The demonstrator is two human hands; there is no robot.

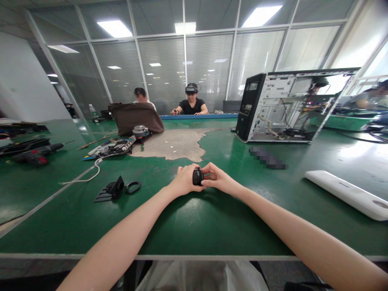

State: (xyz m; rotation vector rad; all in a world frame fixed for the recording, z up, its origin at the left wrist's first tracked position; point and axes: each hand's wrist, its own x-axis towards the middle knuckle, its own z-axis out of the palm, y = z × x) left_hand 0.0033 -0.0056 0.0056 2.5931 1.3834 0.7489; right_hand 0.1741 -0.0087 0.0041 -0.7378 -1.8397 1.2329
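Note:
A small black ribbed part point(197, 177) is between my two hands, just above the green table point(169, 238). My left hand point(184, 180) wraps round its left side, fingers curled. From the right, my right hand point(216, 178) pinches the same part with thumb and fingertips. To the left on the table lie a black ring point(133, 187) and a black bracket with slots point(112, 189).
An open computer case point(280, 107) stands at the back right, with a white device point(348, 194) nearer. A dark object point(266, 157) lies between. Circuit boards point(110, 148), a drill point(38, 153) and a brown bag point(136, 117) are left. People sit beyond.

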